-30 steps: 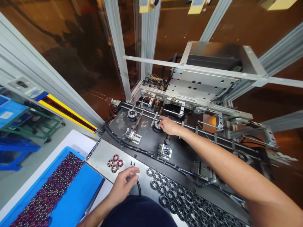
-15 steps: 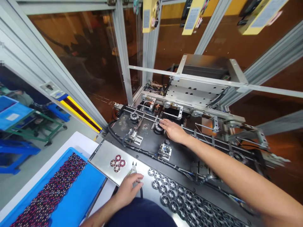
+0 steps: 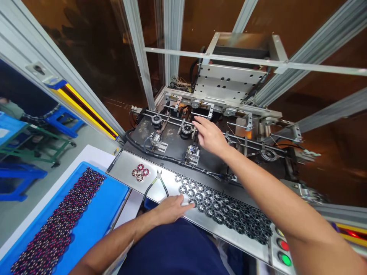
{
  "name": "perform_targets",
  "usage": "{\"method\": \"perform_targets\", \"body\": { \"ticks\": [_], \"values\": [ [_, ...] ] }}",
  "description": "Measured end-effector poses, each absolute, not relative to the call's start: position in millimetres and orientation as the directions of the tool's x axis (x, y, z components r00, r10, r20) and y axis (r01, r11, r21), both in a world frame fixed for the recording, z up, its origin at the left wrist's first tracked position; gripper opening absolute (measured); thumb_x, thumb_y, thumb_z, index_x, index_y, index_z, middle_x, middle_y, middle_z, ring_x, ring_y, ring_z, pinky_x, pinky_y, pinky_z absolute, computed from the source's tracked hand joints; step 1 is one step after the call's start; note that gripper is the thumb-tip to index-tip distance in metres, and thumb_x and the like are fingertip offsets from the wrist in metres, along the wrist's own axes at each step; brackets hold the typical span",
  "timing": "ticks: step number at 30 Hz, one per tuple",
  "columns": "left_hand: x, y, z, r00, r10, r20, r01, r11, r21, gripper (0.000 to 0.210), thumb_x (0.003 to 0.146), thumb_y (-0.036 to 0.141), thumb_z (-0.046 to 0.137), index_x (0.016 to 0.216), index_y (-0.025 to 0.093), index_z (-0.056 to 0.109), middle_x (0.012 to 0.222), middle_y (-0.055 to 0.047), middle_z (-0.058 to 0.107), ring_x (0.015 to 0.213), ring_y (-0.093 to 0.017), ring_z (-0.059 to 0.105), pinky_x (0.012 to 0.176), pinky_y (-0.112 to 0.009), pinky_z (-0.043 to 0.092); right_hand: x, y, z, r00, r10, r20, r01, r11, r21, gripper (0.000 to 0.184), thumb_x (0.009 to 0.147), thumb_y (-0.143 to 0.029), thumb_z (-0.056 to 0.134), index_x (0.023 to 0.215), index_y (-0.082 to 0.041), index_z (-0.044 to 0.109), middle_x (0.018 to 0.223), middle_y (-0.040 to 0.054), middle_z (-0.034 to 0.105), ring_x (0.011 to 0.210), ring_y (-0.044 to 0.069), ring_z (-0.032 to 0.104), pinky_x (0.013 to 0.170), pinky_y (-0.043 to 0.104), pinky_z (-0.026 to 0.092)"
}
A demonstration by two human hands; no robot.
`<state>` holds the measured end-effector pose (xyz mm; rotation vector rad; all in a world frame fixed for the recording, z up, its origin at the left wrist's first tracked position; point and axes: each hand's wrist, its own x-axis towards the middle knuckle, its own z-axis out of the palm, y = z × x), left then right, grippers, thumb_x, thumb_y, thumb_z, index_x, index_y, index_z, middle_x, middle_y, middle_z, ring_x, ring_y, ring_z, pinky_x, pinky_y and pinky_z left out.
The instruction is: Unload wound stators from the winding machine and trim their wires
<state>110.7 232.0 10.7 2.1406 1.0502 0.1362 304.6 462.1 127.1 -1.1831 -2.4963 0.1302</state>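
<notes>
My workplace is a factory workshop: aluminium machine frame (image 3: 140, 53), rows of identical round parts (image 3: 209, 201), red button (image 3: 283, 245), green button (image 3: 286, 260).

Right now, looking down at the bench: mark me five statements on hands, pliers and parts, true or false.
1. The left hand is at the edge of the black-and-silver rings. True.
2. Four reddish round parts lie to the left of the pliers. True.
3. The right hand is over the black machine plate, near a round fixture. True.
4. The right hand grips the pliers. False: the pliers lie on the metal shelf.
5. The reddish round parts sit on the black machine plate. False: they are on the metal shelf too.
</notes>
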Motion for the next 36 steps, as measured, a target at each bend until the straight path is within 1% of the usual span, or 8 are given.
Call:
{"method": "perform_targets", "body": {
  "ticks": [6,10,14,17,21,25,30,36],
  "values": [
    [107.3,229.6,4.3,0.59,0.778,-0.216,0.669,-0.322,0.67,0.023,0.083,0.016,0.064,0.105,0.022,0.063,0.105,-0.008,0.058,0.096,-0.026,0.056,0.088,-0.039,0.045,345.5,338.8,149.7,-0.474,0.679,0.561,0.619,0.71,-0.337,0.051,0.09,-0.009,0.05,0.137,-0.027,0.05,0.138,0.0097,0.057,0.132,0.028,0.049,0.108,0.054,0.044],
    [104.5,233.9,16.2,0.522,0.832,-0.187,0.623,-0.222,0.75,0.004,0.086,0.019,0.062,0.09,0.018,0.06,0.107,-0.011,0.062,0.102,-0.026,0.056,0.093,-0.042,0.044,349.7,273.5,120.2,-0.464,0.785,0.409,0.552,0.618,-0.559,0.042,0.092,-0.016,0.054,0.131,-0.03,0.056,0.121,0.0105,0.067,0.112,0.027,0.065,0.096,0.051,0.055],
    [100.2,236.8,57.0,0.495,0.855,-0.153,0.483,-0.124,0.867,0.014,0.09,0.03,0.06,0.098,0.019,0.058,0.099,-0.007,0.065,0.092,-0.021,0.059,0.087,-0.034,0.048,329.1,247.6,102.7,-0.564,0.758,0.329,0.468,0.621,-0.628,0.039,0.092,-0.029,0.058,0.131,-0.025,0.056,0.117,0.0116,0.069,0.105,0.026,0.068,0.085,0.042,0.061],
    [97.2,234.4,92.6,0.5,0.857,-0.124,0.361,-0.076,0.929,0.022,0.09,0.038,0.058,0.102,0.019,0.057,0.098,-0.005,0.065,0.09,-0.018,0.06,0.086,-0.032,0.049,314.1,242.5,113.3,-0.601,0.738,0.306,0.406,0.612,-0.678,0.039,0.094,-0.027,0.054,0.133,-0.027,0.054,0.109,0.0099,0.069,0.097,0.024,0.068,0.079,0.038,0.061],
    [103.2,223.8,114.2,0.455,0.885,-0.102,0.167,0.028,0.986,0.038,0.087,0.051,0.061,0.105,0.018,0.056,0.097,-0.007,0.065,0.087,-0.018,0.062,0.081,-0.031,0.05,302.8,236.1,128.7,-0.509,0.767,0.391,0.329,0.593,-0.735,0.04,0.092,-0.018,0.052,0.129,-0.033,0.056,0.093,0.0068,0.067,0.082,0.023,0.066,0.07,0.038,0.059],
    [112.0,214.6,112.1,0.27,0.948,-0.167,-0.109,0.202,0.973,0.044,0.079,0.055,0.069,0.099,0.017,0.061,0.082,-0.004,0.066,0.076,-0.017,0.063,0.073,-0.03,0.051,300.3,231.3,133.2,-0.405,0.787,0.465,0.29,0.593,-0.751,0.039,0.089,-0.016,0.059,0.124,-0.033,0.058,0.094,0.0076,0.067,0.085,0.024,0.066,0.071,0.039,0.058],
    [102.9,214.5,121.2,0.22,0.963,-0.155,-0.031,0.166,0.986,0.037,0.078,0.045,0.073,0.102,0.016,0.072,0.088,-0.007,0.072,0.082,-0.019,0.064,0.079,-0.031,0.051,310.7,247.1,152.9,-0.605,0.784,0.142,0.258,0.362,-0.896,0.024,0.094,-0.034,0.056,0.112,-0.03,0.071,0.137,0.0115,0.057,0.123,0.028,0.057,0.101,0.048,0.048],
    [96.7,215.2,141.1,0.356,0.931,-0.08,0.246,-0.011,0.969,0.03,0.082,0.04,0.069,0.105,0.023,0.077,0.099,-0.008,0.077,0.091,-0.025,0.068,0.086,-0.036,0.054,312.7,273.4,170.5,-0.807,0.579,-0.117,0.174,0.044,-0.984,0.035,0.091,-0.049,0.057,0.078,-0.023,0.076,0.118,0.0106,0.07,0.136,0.028,0.045,0.108,0.046,0.04]
  ]
}}
